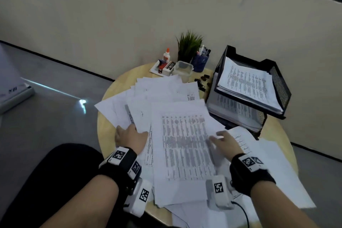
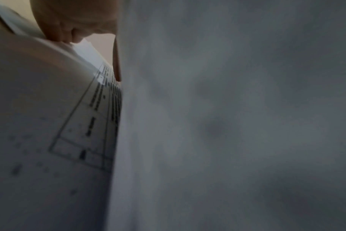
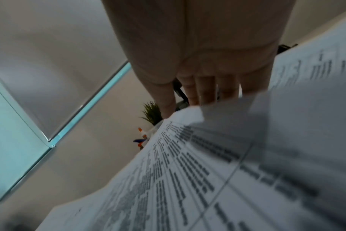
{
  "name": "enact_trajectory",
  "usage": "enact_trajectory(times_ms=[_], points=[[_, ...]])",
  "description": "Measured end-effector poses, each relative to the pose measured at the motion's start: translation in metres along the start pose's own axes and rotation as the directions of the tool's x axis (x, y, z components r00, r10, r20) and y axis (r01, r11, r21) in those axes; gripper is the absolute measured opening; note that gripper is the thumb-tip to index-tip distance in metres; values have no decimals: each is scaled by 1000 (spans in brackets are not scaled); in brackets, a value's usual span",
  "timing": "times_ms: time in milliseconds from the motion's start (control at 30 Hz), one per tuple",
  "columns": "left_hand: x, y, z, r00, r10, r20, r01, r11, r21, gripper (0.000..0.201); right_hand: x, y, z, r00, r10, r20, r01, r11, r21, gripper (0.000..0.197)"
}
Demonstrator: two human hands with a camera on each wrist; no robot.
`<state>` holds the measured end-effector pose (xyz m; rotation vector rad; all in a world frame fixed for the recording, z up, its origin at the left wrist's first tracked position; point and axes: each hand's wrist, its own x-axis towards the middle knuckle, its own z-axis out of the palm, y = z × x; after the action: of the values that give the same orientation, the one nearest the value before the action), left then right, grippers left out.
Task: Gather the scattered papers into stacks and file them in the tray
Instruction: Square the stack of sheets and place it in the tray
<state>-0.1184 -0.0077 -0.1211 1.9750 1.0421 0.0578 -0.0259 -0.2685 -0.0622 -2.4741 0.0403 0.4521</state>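
Observation:
Scattered white papers [image 1: 157, 94] cover a round wooden table [image 1: 109, 96]. On top lies a printed table sheet [image 1: 183, 146]. My left hand [image 1: 129, 135] is at the pile's left edge, its fingers tucked under the sheets and curled on a sheet [image 2: 49, 125] in the left wrist view. My right hand [image 1: 222, 140] rests on the printed sheet's right side with straight, spread fingers [image 3: 203, 90] over the paper [image 3: 188, 179]. A black mesh two-tier tray [image 1: 281, 87] stands at the right rear, with paper stacks in both tiers.
Behind the papers stand a potted plant [image 1: 188, 46], a glue bottle [image 1: 166, 55], a blue pen cup [image 1: 200, 61], a clear lidded container [image 1: 183, 69] and several black binder clips [image 1: 202, 79]. More sheets [image 1: 268, 168] overhang the table's right front edge.

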Motion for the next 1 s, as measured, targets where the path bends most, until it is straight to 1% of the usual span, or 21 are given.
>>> enact_trajectory(times_ms=[67, 100, 133, 200, 233, 300, 400, 433, 500, 567, 600, 633, 700, 733, 767, 800, 833, 900, 933, 1000], points=[[4, 1, -3, 999, -15, -41, 13, 998, -60, 28, -4, 1, 9, 997, 4, 75, -5, 1000, 11, 58], [6, 1, -5, 998, -27, -55, 21, 995, -102, 27, -4, 1, 13, 996, 3, 91, -5, 1000, 26, 63], [7, 2, -7, 998, -37, -60, 27, 989, -149, 33, -5, 1, 16, 994, 14, 104, -19, 999, 39, 69], [10, 2, -11, 996, -68, -57, 54, 973, -224, 60, -5, -1, 21, 993, 25, 118, -29, 999, 29, 75], [11, 2, -14, 995, -86, -58, 69, 964, -255, 68, -7, -2, 23, 993, 26, 119, -27, 1000, 9, 75], [15, 2, -16, 993, -109, -48, 87, 941, -327, 68, -10, -4, 27, 993, 14, 118, -13, 1000, -9, 70], [17, -1, -18, 994, -112, 1, 102, 898, -428, 62, -17, -4, 33, 992, -5, 127, -2, 999, 52, 49], [17, -3, -17, 995, -101, -12, 86, 903, -421, 62, -19, -5, 35, 993, -23, 117, 17, 999, 52, 40], [16, -3, -18, 996, -52, -69, 24, 931, -365, 58, -19, 0, 40, 994, -16, 104, 8, 997, 73, 31], [13, -1, -18, 995, -2, -102, -37, 926, -376, 44, -18, 4, 42, 995, -14, 100, 7, 998, 65, 22], [10, 0, -18, 996, 11, -91, -46, 918, -394, 38, -17, 5, 41, 996, -26, 91, 22, 999, 45, 17], [8, -1, -17, 998, 16, -60, -40, 907, -420, 37, -18, 5, 41, 997, -44, 71, 42, 999, 20, 18], [7, -3, -15, 998, -3, 56, 29, 878, -478, 38, -20, 8, 39, 996, -75, 40, 76, 996, -34, 33], [6, -3, -16, 991, -20, 131, 84, 861, -501, 40, -20, 10, 40, 996, -81, 39, 83, 995, -56, 36], [4, -2, -17, 976, -40, 213, 145, 852, -503, 41, -21, 13, 40, 995, -88, 44, 91, 994, -67, 33], [0, 0, -20, 957, -59, 284, 193, 861, -471, 43, -21, 15, 40, 995, -92, 47, 94, 994, -59, 29], [-2, 1, -21, 942, -71, 327, 211, 885, -415, 45, -21, 17, 38, 994, -92, 54, 94, 995, -39, 24], [-6, 3, -22, 938, -56, 343, 177, 926, -333, 47, -23, 22, 35, 994, -86, 66, 85, 996, 20, 15], [-7, 3, -21, 946, -40, 322, 154, 930, -335, 46, -24, 25, 33, 995, -65, 70, 62, 997, 50, 17], [-5, -1, -17, 965, -2, 264, 95, 936, -340, 38, -24, 34, 32, 998, -12, 62, 4, 992, 124, 33]])
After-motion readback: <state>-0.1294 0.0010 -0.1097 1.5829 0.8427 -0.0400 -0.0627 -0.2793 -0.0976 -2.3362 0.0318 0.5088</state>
